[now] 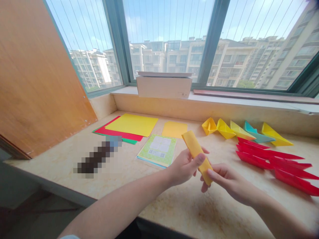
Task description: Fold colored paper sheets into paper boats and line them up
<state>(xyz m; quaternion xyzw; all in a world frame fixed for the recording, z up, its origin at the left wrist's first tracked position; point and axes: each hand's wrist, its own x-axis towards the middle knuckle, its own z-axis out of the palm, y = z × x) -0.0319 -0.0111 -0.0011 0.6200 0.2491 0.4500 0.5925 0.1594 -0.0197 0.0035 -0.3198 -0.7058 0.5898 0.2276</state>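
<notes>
Folded yellow strip: The strip (pixel 193 144) is held above the stone counter (pixel 57 166), in front of the body. It is tilted, with the far end pointing to the left and the near end between the two hands.
Left hand: The strip is pinched narrowly by the left hand (pixel 183 166) near its middle; the thumb is laid on the upper face.
Right hand: The near end is held by the right hand (pixel 229 181), with the thumb at the edge. How firmly the fingers behind press cannot be told.
Paper weight and stiffness: It is judged to be very light. Because several layers seem to be folded together, more stiffness can be expected along the length than in a single sheet.
Paper surface: Little slipping is expected, but unwanted creases could easily be made, and tearing is possible under a hard pull.
Place for holding: The long folded edges and the ends are considered best, with flat thumbs and gentle pressure.
Counter left and middle: A yellow sheet (pixel 132 124), a small orange-yellow square (pixel 174 129) and a packet (pixel 159 151) are laid there.
Counter right: Yellow folded shapes (pixel 225 129) and red folded shapes (pixel 254 160) are placed there.
</notes>
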